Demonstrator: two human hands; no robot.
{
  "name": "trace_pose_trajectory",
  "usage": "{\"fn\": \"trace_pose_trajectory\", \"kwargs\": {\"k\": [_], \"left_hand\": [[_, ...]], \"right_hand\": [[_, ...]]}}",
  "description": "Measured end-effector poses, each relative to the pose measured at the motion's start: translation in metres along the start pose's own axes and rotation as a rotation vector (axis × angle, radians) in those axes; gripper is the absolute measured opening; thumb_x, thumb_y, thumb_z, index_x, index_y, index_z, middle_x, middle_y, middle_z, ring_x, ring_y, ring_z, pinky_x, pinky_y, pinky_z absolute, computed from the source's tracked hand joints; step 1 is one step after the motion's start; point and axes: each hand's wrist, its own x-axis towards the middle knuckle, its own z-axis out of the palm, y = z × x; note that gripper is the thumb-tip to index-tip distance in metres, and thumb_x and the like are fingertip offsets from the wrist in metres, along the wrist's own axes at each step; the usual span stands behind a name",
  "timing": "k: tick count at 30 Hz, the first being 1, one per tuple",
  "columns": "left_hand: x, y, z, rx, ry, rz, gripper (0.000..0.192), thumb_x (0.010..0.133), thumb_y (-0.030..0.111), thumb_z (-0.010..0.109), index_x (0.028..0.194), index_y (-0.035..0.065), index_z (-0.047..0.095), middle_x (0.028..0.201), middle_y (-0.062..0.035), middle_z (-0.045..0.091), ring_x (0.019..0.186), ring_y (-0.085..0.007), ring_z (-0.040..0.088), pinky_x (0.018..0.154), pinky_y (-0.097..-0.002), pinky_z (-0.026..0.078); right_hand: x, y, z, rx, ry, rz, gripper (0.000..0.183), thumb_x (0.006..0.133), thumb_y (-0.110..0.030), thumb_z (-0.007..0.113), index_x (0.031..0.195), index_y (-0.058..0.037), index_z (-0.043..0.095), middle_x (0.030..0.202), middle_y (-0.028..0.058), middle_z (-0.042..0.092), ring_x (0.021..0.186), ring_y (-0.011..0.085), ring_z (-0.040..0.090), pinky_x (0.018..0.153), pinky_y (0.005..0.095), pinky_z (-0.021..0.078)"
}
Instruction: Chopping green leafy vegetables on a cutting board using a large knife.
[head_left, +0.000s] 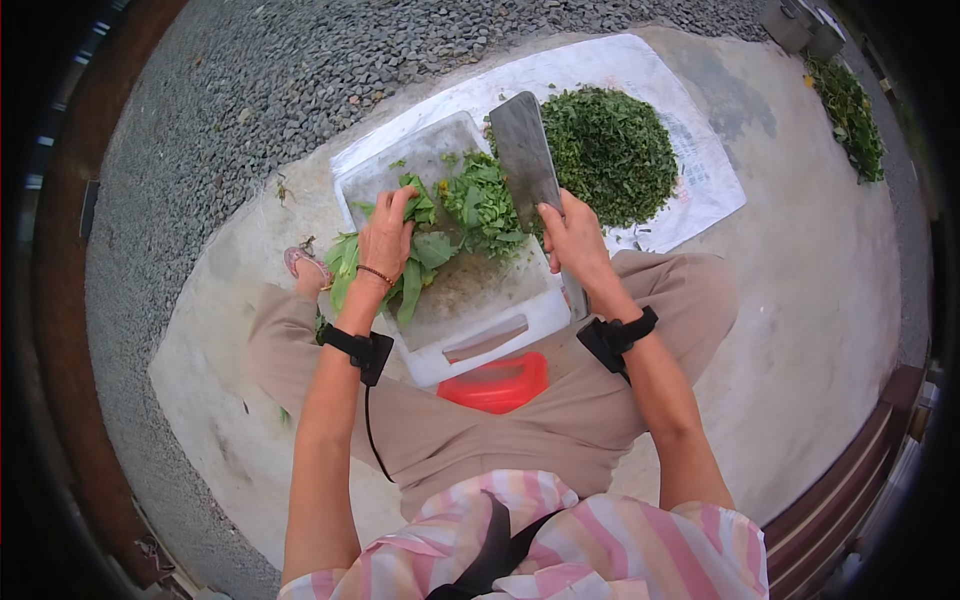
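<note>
My left hand (388, 236) is closed around a bunch of leafy greens (411, 289) on the left side of a white plastic cutting board (457, 292). Long leaves trail from it towards me. My right hand (576, 238) grips a wide-bladed cleaver (521, 154), its blade raised and pointing away from me. Cut greens (484, 202) lie on the board between the bunch and the blade. Beyond the cleaver, a large heap of finely chopped greens (611, 154) rests on a white woven sheet (701, 172). The board's handle slot faces me.
A red plastic object (499, 382) shows under the board's near edge, between my legs. Uncut greens (847, 116) lie at the far right of the concrete floor (802, 285), near grey containers (802, 28). Gravel (300, 90) borders the concrete. Brown slats (847, 480) stand at lower right.
</note>
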Motion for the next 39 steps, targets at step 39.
{"fn": "trace_pose_trajectory", "kwargs": {"k": [39], "left_hand": [[-0.009,0.023,0.078,-0.137,0.092,-0.121,0.024,0.067,0.003,0.063,0.088,0.0107,0.059,0.084,-0.0065,0.052,0.081,-0.0284,0.055,0.068,-0.0399,0.045]], "right_hand": [[0.030,0.002,0.059,-0.909,-0.237,-0.296,0.010,0.085,-0.008,0.049,0.086,0.0012,0.046,0.064,0.0262,0.058,0.063,0.0443,0.059,0.055,0.0512,0.0474]]}}
